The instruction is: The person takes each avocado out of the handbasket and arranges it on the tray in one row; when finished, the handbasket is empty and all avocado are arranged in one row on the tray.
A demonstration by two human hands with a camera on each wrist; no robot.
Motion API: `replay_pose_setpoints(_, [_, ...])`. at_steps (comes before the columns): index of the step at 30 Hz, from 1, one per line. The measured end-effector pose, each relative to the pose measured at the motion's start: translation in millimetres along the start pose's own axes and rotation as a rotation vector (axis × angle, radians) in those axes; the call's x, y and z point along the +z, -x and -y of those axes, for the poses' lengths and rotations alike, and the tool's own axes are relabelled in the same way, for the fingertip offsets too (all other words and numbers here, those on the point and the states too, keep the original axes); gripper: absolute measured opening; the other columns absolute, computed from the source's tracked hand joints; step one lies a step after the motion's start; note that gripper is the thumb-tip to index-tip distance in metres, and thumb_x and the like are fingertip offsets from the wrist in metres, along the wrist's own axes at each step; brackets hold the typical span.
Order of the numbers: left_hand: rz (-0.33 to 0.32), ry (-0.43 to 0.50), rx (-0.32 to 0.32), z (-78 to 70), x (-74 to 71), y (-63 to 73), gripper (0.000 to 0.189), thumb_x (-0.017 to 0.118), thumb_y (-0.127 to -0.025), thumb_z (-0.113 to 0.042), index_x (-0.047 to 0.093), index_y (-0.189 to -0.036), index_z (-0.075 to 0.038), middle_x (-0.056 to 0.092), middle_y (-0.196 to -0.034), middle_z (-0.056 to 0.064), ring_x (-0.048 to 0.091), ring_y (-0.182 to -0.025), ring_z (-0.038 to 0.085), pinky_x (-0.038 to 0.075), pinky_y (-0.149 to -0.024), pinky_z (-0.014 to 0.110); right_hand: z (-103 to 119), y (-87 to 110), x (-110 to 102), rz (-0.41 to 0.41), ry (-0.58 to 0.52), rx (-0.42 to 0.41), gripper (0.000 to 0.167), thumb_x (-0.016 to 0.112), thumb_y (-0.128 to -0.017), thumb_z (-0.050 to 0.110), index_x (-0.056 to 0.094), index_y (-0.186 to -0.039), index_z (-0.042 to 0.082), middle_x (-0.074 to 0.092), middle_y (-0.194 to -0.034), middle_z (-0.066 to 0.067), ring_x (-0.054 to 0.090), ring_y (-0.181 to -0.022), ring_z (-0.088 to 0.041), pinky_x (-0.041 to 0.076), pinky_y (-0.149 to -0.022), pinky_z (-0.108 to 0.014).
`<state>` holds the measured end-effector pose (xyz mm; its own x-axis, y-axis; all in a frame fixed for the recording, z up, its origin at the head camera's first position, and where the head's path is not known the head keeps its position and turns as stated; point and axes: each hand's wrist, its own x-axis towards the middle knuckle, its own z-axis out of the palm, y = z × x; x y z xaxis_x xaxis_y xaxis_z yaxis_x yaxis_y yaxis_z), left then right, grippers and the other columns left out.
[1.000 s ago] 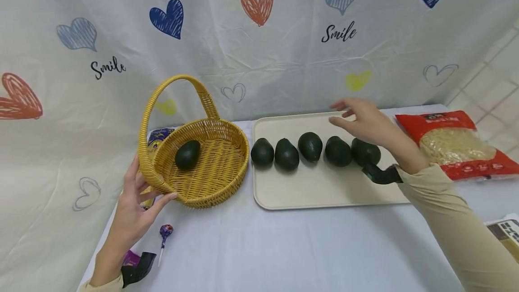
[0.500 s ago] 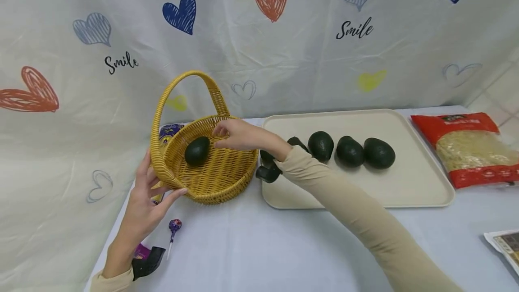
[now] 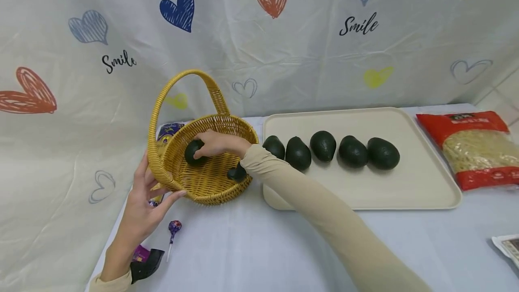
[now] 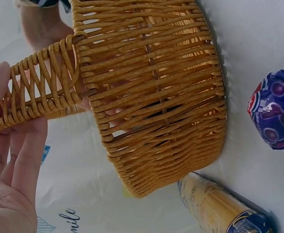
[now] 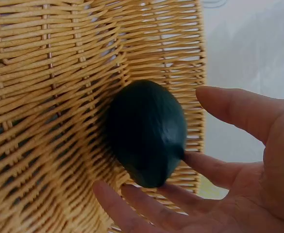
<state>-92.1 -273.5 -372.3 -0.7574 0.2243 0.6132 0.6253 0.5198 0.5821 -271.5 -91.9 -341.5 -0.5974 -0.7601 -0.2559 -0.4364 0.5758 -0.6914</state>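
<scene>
A yellow wicker basket (image 3: 211, 184) with a tall handle stands left of centre on the table. One dark green avocado (image 3: 190, 151) lies inside it. My right hand (image 3: 215, 143) reaches into the basket; its fingers (image 5: 219, 170) touch the avocado (image 5: 146, 131) from the side and below, while the thumb stays spread and apart. My left hand (image 3: 142, 206) rests on the outside of the basket near the handle base, with straight fingers (image 4: 20, 155) against the weave (image 4: 151, 97). Several more avocados (image 3: 324, 145) lie in a row on a beige tray (image 3: 365, 188).
A purple-wrapped lollipop (image 3: 175, 226) lies in front of the basket. A yellow and blue packet (image 4: 219, 206) sits partly under it. A red bag of noodles (image 3: 470, 148) lies right of the tray, printed paper (image 3: 508, 247) at the right edge. A heart-printed cloth hangs behind.
My right hand swept left from above the tray's right end, crossed over the basket and came down onto the avocado inside. The left hand stayed on the basket.
</scene>
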Motion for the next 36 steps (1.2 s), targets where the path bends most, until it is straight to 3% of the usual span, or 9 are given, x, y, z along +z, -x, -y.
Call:
replay_pose_setpoints(3, [-0.002, -0.011, -0.001, -1.4, -0.9, 0.6, 0.105, 0.071, -0.091, -0.042, 0.009, -0.165, 0.0, 0.053, -0.146, -0.012, 0.062, -0.118, -0.003, 0.057, -0.088, 0.013, 2, -7.7, 6, -0.004, 0.026, 0.002, 0.062, 0.059, -0.107, 0.025, 0.036, -0.162, 0.007, 0.037, -0.161, -0.014, 0.042, -0.141, -0.024, 0.046, -0.107, -0.03])
replay_pose_setpoints(5, [-0.001, -0.015, -0.005, -2.3, -1.4, 0.9, 0.104, 0.074, -0.091, -0.035, 0.009, -0.165, -0.001, 0.053, -0.146, -0.013, 0.061, -0.119, -0.003, 0.057, -0.088, 0.013, 3, -12.2, 9, -0.009, 0.044, -0.008, 0.061, 0.059, -0.108, 0.025, 0.037, -0.162, 0.008, 0.037, -0.162, -0.014, 0.04, -0.144, -0.024, 0.045, -0.109, -0.03])
replay_pose_setpoints(11, [-0.003, -0.022, -0.015, -3.9, -1.8, 2.8, 0.104, 0.075, -0.091, -0.032, 0.009, -0.166, -0.001, 0.053, -0.145, -0.013, 0.061, -0.118, -0.003, 0.057, -0.088, 0.012, 9, -17.8, 17, 0.045, 0.088, -0.058, 0.051, 0.059, -0.109, 0.025, 0.048, -0.155, 0.009, 0.045, -0.159, -0.011, 0.043, -0.146, -0.023, 0.044, -0.114, -0.029])
replay_pose_setpoints(17, [-0.007, -0.04, -0.018, -4.3, -2.7, 3.3, 0.105, 0.078, -0.09, -0.027, 0.01, -0.165, -0.002, 0.054, -0.14, -0.014, 0.061, -0.115, -0.004, 0.057, -0.087, 0.012, 15, -17.2, 20, 0.045, 0.107, -0.08, 0.035, 0.064, -0.107, 0.023, 0.062, -0.138, 0.008, 0.059, -0.144, -0.008, 0.056, -0.127, -0.018, 0.049, -0.099, -0.024])
replay_pose_setpoints(21, [-0.001, -0.032, -0.007, -4.5, -2.1, 0.6, 0.113, 0.086, -0.083, 0.0, 0.009, -0.166, -0.002, 0.054, -0.141, -0.009, 0.062, -0.116, -0.003, 0.058, -0.087, 0.013, 18, -16.7, 20, 0.034, 0.119, -0.075, 0.031, 0.07, -0.103, 0.021, 0.064, -0.13, 0.007, 0.062, -0.133, -0.008, 0.058, -0.107, -0.015, 0.05, -0.086, -0.023])
replay_pose_setpoints(23, [0.0, -0.031, -0.006, -4.5, -1.2, -0.5, 0.121, 0.087, -0.074, 0.016, 0.01, -0.166, -0.002, 0.054, -0.141, -0.005, 0.062, -0.117, -0.003, 0.058, -0.087, 0.013, 18, -16.1, 20, 0.047, 0.111, -0.043, 0.035, 0.072, -0.101, 0.022, 0.063, -0.131, 0.006, 0.062, -0.132, -0.008, 0.058, -0.102, -0.016, 0.053, -0.08, -0.026])
replay_pose_setpoints(26, [-0.002, -0.039, -0.013, -5.4, -0.4, -0.8, 0.128, 0.085, -0.066, 0.026, 0.011, -0.166, -0.003, 0.056, -0.141, 0.004, 0.061, -0.118, -0.003, 0.058, -0.087, 0.013, 19, -14.1, 22, 0.086, 0.057, 0.031, 0.044, 0.074, -0.1, 0.024, 0.058, -0.139, 0.008, 0.058, -0.135, -0.009, 0.06, -0.106, -0.018, 0.062, -0.072, -0.033])
replay_pose_setpoints(31, [-0.004, -0.041, -0.029, -6.2, 0.3, 0.1, 0.129, 0.084, -0.065, 0.028, 0.011, -0.166, -0.005, 0.058, -0.138, 0.022, 0.059, -0.119, -0.005, 0.058, -0.086, 0.012, 21, -11.6, 24, 0.121, 0.022, 0.107, 0.052, 0.078, -0.096, 0.023, 0.055, -0.142, 0.013, 0.054, -0.138, -0.01, 0.061, -0.114, -0.025, 0.067, -0.064, -0.042])
replay_pose_setpoints(36, [-0.011, -0.041, -0.033, -4.1, -1.6, 1.4, 0.129, 0.084, -0.065, 0.029, 0.011, -0.166, -0.005, 0.059, -0.139, 0.017, 0.06, -0.118, -0.004, 0.059, -0.085, 0.013, 27, -7.2, 19, 0.072, 0.052, 0.076, 0.052, 0.079, -0.095, 0.023, 0.057, -0.14, 0.012, 0.057, -0.134, -0.009, 0.063, -0.107, -0.023, 0.067, -0.062, -0.041])
